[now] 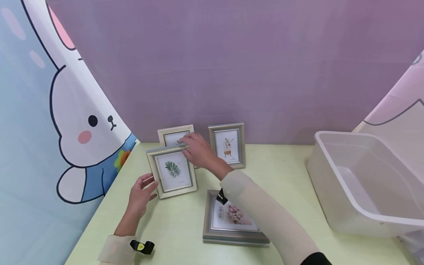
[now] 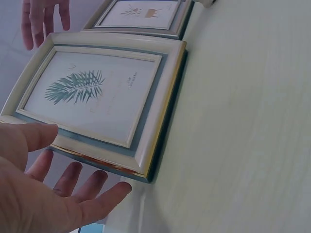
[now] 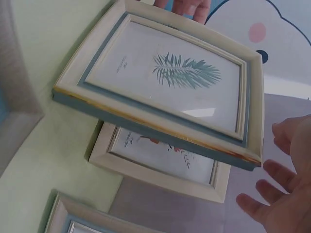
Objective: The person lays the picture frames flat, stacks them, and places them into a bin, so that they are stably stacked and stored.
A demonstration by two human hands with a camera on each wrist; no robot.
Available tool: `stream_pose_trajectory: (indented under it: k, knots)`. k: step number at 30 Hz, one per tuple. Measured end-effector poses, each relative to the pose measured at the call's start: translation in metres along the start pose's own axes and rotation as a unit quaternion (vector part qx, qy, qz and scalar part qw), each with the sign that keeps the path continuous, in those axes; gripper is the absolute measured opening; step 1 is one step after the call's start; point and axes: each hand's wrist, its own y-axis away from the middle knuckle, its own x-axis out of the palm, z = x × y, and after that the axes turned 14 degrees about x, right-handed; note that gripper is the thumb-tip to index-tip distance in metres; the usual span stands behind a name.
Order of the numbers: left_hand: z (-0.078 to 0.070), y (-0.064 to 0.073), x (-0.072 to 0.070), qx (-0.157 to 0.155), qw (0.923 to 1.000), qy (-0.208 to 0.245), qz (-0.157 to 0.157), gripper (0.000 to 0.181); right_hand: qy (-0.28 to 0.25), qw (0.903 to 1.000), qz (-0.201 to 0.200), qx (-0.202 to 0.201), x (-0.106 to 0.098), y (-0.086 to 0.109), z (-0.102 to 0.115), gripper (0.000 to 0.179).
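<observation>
A cream picture frame with a green palm leaf print point(image 1: 173, 170) stands upright on the table. My left hand point(image 1: 140, 195) is at its left edge, thumb in front and fingers loosely spread. In the left wrist view that hand point(image 2: 43, 184) shows no firm hold. Near the top right corner hovers my right hand point(image 1: 198, 151); the right wrist view shows its fingers point(image 3: 272, 191) relaxed and apart from the frame. Partly hidden behind stands a smaller cream frame point(image 1: 161, 138) with a plant print. To the right is a silver-grey frame with a potted plant print point(image 1: 228, 146).
A larger grey frame with a pink flower picture point(image 1: 232, 217) lies flat at the front, partly covered by my right forearm. A white plastic bin point(image 1: 326, 173) stands at the table's right side. A purple cloth backdrop point(image 1: 232, 73) rises behind the frames.
</observation>
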Motion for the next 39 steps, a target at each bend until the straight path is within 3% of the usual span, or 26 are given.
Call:
stream_pose_trajectory:
  k: [4, 10, 26, 39]
  knots:
    - [0.004, 0.000, 0.005, -0.003, 0.9997, 0.022, -0.012, 0.044, -0.002, 0.9996, 0.015, 0.024, 0.002, -0.003, 0.004, 0.036]
    - [0.007, 0.003, 0.009, -0.008, 0.9988, 0.037, -0.030, 0.038, 0.009, 0.9994, 0.023, 0.025, 0.007, -0.005, 0.006, 0.037]
    - [0.007, 0.007, 0.014, 0.017, 0.9968, 0.031, -0.072, 0.029, -0.014, 0.9997, -0.015, 0.015, 0.014, -0.001, 0.002, 0.032]
    - [-0.003, 0.007, 0.016, 0.042, 0.9963, 0.005, -0.075, 0.028, -0.025, 0.9995, -0.015, 0.009, 0.004, -0.001, 0.001, 0.031]
